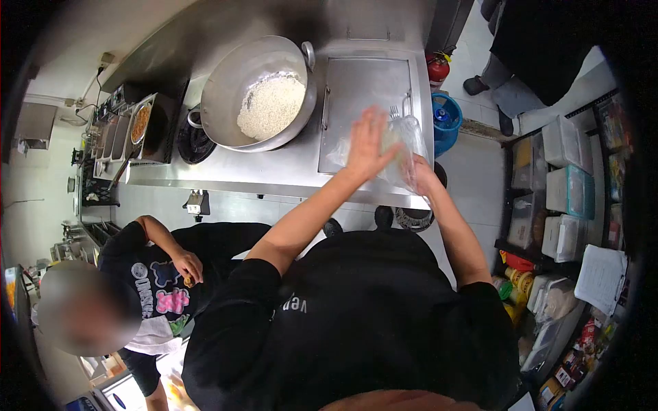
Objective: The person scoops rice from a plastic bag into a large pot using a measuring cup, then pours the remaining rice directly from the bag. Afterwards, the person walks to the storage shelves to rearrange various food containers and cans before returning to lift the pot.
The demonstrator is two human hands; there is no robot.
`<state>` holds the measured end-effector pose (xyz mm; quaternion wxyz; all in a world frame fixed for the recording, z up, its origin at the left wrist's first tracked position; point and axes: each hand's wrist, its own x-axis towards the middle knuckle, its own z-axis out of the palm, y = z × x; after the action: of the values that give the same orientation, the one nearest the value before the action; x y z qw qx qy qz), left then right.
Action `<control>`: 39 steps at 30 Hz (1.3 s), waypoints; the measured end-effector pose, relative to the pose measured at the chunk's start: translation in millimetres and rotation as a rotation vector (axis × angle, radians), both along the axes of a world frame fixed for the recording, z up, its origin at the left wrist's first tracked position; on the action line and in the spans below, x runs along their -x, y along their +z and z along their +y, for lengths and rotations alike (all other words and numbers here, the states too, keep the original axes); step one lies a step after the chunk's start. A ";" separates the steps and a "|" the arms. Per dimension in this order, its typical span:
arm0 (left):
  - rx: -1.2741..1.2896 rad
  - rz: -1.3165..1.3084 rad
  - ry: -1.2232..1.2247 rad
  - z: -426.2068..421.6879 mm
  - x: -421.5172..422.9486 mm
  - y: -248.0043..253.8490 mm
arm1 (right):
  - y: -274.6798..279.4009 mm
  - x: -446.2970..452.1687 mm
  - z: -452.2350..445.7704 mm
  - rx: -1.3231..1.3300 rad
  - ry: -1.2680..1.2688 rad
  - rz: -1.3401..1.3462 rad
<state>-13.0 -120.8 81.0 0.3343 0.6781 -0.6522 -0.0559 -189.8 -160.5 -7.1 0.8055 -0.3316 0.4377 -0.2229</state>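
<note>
Over the right part of the steel counter, my left hand [370,144] is spread open with its fingers stretched out, somewhat blurred, beside a clear plastic bag [406,140]. My right hand [425,177] is closed on the lower right side of that bag, near the counter's front edge. A fork [394,111] shows just behind the bag. To the left, a large metal pot [229,85] stands tilted on the counter, with white grains [272,106] inside. Neither hand touches the pot.
A co-worker in a black shirt [154,274] stands at the lower left. Another person's dark clothing [541,48] shows at the upper right. A fire extinguisher [439,67] and a blue bucket [447,140] stand right of the counter. Shelves with plastic boxes [565,192] line the right side.
</note>
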 end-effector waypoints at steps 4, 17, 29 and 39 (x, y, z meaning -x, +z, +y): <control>-0.037 -0.073 -0.256 -5.6 29.4 14.9 | -11.7 8.3 -1.6 0.121 -0.030 0.040; -0.215 -0.316 -0.160 26.8 -47.6 41.8 | 70.9 25.6 13.8 0.051 0.151 -0.051; -0.370 0.315 -0.068 -7.4 -78.5 2.2 | 97.9 12.0 8.8 0.089 0.232 -0.007; -0.392 0.818 0.145 -0.2 -99.3 -68.3 | 184.5 -46.6 -11.0 0.140 0.371 -0.100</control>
<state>86.2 -121.1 12.7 0.4330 0.6945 -0.3946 -0.4178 -143.2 -171.4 177.4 0.8284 -0.4503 0.3119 -0.1166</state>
